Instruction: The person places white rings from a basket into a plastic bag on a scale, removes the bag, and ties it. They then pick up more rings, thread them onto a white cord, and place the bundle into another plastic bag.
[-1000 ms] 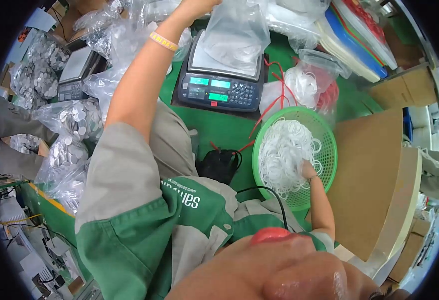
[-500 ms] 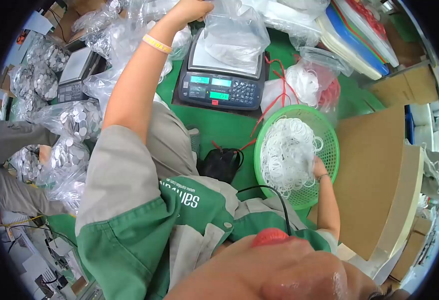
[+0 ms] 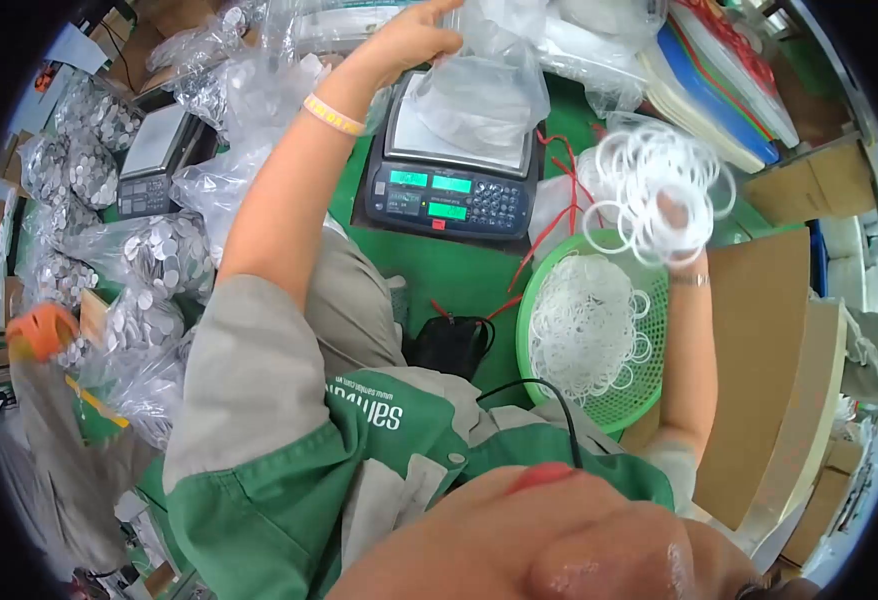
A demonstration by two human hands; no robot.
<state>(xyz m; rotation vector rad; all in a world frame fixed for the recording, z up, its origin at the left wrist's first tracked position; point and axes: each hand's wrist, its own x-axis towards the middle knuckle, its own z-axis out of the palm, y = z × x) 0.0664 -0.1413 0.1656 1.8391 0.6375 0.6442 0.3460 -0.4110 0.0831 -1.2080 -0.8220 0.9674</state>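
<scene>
Both arms out, both hands closed.
Left arm stretched far forward, forearm bare, left hand (image 3: 414,40) pinched tight; right arm bent at the elbow, right hand (image 3: 674,222) held up, fingers clenched.

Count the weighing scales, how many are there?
2. The first scale sits in the middle, under the clear bag the left hand grips. The second scale is far left, among bags of silver discs. Piled bags could hide more.
</scene>
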